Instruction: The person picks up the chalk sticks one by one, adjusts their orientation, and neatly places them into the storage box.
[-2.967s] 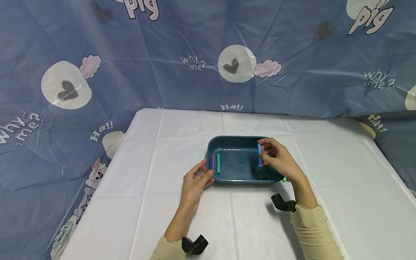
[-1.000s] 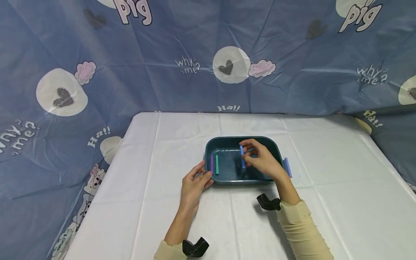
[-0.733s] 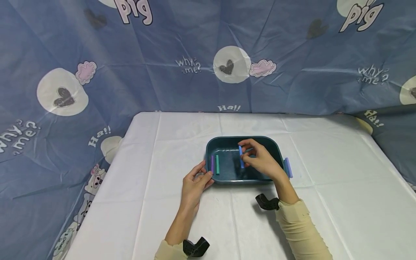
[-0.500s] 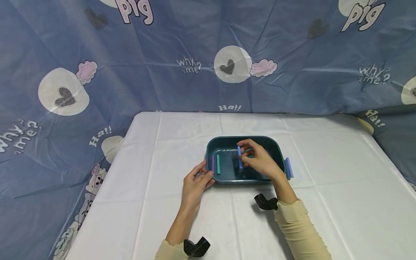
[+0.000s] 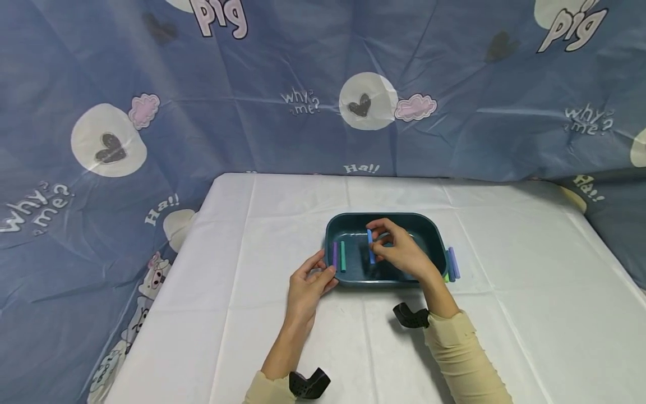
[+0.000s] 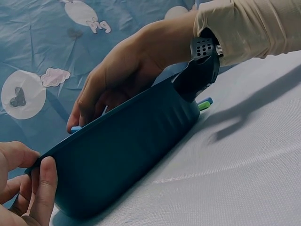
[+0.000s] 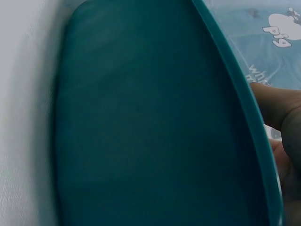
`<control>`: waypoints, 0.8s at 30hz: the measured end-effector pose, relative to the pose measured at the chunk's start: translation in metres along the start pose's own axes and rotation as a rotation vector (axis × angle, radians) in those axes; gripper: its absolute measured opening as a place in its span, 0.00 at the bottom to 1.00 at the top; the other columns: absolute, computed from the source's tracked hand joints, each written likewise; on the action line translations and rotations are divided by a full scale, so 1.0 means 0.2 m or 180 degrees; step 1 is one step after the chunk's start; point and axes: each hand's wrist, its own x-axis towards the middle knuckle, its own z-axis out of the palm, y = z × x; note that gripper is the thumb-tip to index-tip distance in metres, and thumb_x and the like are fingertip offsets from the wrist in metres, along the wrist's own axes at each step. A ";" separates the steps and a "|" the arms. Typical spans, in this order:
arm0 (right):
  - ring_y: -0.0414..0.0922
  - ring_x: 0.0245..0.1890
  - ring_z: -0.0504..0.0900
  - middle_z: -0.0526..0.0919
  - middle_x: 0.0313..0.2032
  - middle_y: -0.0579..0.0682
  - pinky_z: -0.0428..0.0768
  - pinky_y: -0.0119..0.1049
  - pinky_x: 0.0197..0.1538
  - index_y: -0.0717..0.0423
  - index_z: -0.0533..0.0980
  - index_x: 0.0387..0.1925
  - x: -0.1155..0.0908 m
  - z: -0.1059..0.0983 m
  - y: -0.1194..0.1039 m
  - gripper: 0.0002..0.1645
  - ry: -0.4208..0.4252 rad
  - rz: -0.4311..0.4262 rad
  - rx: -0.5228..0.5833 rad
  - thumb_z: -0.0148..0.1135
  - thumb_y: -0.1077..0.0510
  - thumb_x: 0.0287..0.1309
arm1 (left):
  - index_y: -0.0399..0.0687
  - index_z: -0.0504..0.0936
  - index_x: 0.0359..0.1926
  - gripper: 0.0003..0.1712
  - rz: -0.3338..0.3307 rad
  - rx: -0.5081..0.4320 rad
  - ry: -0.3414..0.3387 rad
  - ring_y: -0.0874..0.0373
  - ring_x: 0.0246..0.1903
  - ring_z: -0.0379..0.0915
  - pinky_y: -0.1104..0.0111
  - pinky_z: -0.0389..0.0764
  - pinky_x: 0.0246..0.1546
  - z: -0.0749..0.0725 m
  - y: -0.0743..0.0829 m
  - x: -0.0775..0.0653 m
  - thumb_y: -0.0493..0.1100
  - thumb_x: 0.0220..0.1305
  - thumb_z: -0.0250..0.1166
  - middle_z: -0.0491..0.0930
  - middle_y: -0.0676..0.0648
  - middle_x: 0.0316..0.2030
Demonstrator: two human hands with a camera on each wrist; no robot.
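Note:
A dark teal rectangular tray (image 5: 404,282) with rounded corners stands on the white-covered table. My left hand (image 5: 309,286) pinches its left rim between thumb and fingers; the left wrist view shows the fingertips (image 6: 47,169) on the outer wall. Inside the tray, a purple stick (image 5: 335,254) and a green stick (image 5: 343,257) lie side by side near the left end. Over the tray's middle, my right hand (image 5: 398,249) pinches a slim blue stick (image 5: 370,247) between thumb and fingers. The tray wall (image 7: 155,117) hides most of that hand in the right wrist view.
Beside the tray's right end, blue-violet sticks (image 5: 453,264) lie on the table, with a bit of a light green stick (image 5: 446,278) showing. White cloth (image 5: 530,252) covers the table, and a blue patterned curtain (image 5: 303,140) hangs behind it.
My right hand has moved left with the blue stick, from the tray's right side to its middle, drifting only slightly of late. The left hand stays on the rim.

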 end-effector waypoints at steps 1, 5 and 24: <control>0.51 0.40 0.78 0.68 0.45 0.58 0.86 0.40 0.35 0.61 0.65 0.59 0.00 0.00 0.00 0.25 -0.0001 0.0005 -0.0001 0.54 0.68 0.59 | 0.46 0.73 0.61 0.30 -0.0003 -0.0016 0.0002 0.65 0.31 0.75 0.72 0.86 0.40 0.00 0.00 0.00 0.31 0.56 0.66 0.67 0.50 0.42; 0.51 0.41 0.78 0.69 0.45 0.58 0.86 0.40 0.36 0.60 0.66 0.59 0.01 0.02 0.00 0.25 -0.0033 0.0033 -0.0021 0.54 0.67 0.60 | 0.45 0.73 0.61 0.30 -0.0005 -0.0034 -0.0010 0.65 0.31 0.75 0.72 0.86 0.40 0.00 0.00 0.00 0.30 0.56 0.66 0.67 0.49 0.42; 0.51 0.40 0.76 0.69 0.44 0.61 0.85 0.39 0.36 0.63 0.65 0.59 0.03 0.08 -0.02 0.25 -0.0157 0.0220 -0.0070 0.52 0.70 0.59 | 0.46 0.73 0.61 0.30 -0.0037 0.0001 -0.0008 0.65 0.32 0.75 0.71 0.86 0.40 0.00 0.01 0.00 0.31 0.56 0.66 0.67 0.50 0.42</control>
